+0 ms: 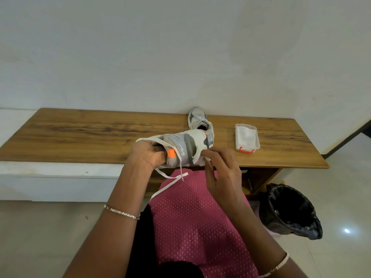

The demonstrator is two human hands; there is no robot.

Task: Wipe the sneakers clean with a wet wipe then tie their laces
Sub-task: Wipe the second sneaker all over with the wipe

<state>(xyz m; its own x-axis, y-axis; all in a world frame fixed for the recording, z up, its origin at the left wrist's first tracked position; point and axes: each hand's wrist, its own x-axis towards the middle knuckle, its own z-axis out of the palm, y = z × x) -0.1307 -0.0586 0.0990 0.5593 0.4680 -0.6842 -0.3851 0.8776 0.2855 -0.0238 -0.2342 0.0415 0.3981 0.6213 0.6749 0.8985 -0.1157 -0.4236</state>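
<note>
A grey and white sneaker (pixel 186 145) with orange tabs lies on its side in the air above the front edge of the wooden bench (pixel 80 135). My left hand (pixel 148 155) grips its heel end. My right hand (pixel 220 167) pinches a white wet wipe (pixel 198 157) against the sneaker's side near the toe. Loose white laces (pixel 170 183) hang down over my pink garment. The second sneaker (pixel 198 119) stands upright on the bench behind, toe pointing at the wall.
A clear plastic box of white wipes (pixel 247 137) with a red clip sits on the bench to the right. A bin lined with a black bag (pixel 289 209) stands on the floor at lower right. A white wall rises behind the bench.
</note>
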